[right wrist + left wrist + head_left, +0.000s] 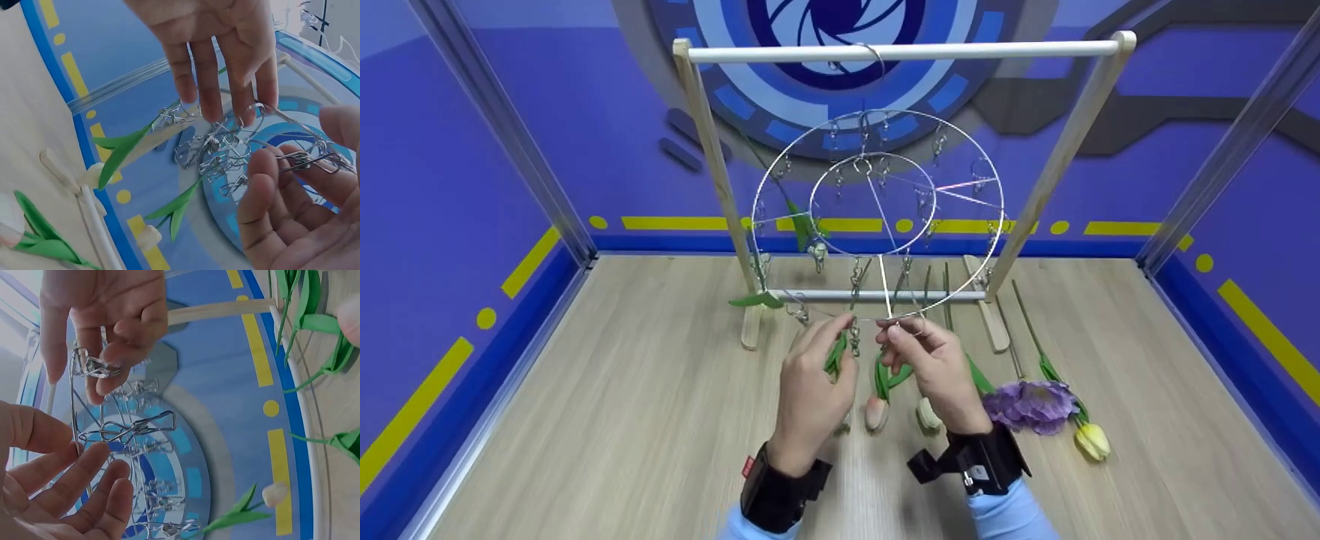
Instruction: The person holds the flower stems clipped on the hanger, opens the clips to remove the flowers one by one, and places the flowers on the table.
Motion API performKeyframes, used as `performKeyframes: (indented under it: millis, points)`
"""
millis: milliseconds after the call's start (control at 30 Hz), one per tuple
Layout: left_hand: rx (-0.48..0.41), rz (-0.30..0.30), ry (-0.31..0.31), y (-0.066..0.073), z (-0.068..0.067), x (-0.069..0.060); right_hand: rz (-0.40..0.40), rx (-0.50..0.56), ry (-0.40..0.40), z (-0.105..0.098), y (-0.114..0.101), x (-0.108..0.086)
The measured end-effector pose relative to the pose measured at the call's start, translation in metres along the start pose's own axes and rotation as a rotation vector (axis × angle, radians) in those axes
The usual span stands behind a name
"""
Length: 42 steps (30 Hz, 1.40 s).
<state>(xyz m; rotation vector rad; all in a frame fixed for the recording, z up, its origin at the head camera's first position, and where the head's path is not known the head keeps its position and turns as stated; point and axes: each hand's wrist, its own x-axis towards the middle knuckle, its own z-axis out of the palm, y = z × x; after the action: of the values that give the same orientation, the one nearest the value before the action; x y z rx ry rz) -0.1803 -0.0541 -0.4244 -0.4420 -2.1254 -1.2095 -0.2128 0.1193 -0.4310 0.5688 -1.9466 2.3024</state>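
A round wire clip hanger point(997, 225) with two rings and several dangling metal clips hangs by its hook from a rack. At its near rim, my right hand point(937, 367) pinches a metal clip point(301, 162) between thumb and fingers. My left hand point(814, 382) is beside it, fingers nearly straight, their tips at the rim by another hanging clip point(135, 427); the thumb stands apart in the head view. Two artificial tulips hang upside down from clips on the far left, one with a pale bloom point(149, 238) and the other with a pale bloom point(93, 175).
The wooden rack point(709, 142) has a white top bar point(997, 49). On the table point(607, 405) lie a pink tulip point(876, 412), a white tulip point(928, 414), a purple flower point(1031, 406) and a yellow tulip point(1092, 441), stems pointing back. Blue walls point(510, 90) enclose the table.
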Motion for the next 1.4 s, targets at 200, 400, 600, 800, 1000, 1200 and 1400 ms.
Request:
performKeyframes:
  millis: [200,400,600,800,1000,1200,1400]
  points:
    - [0.014,0.021,-0.018,0.007,0.010,-0.004,0.003,0.204,0.060,-0.001,0.001,0.001]
    - [0.014,0.050,-0.036,0.011,0.014,-0.007,0.029,0.301,0.104,-0.001,-0.001,0.001]
    - [-0.002,0.099,-0.040,0.011,0.012,-0.006,0.012,0.388,0.138,-0.003,-0.003,0.001]
    - [-0.053,0.164,0.009,0.008,0.007,-0.003,-0.003,0.459,0.151,-0.007,-0.005,0.001]
    - [-0.050,0.161,0.248,-0.006,-0.004,0.005,-0.015,0.498,0.171,-0.009,-0.010,0.001]
    - [-0.057,-0.158,0.448,-0.028,-0.019,0.011,-0.024,0.516,0.172,-0.010,-0.011,0.001]
    - [-0.043,-0.365,0.374,-0.050,-0.022,0.014,-0.022,0.521,0.185,-0.013,-0.011,0.002]
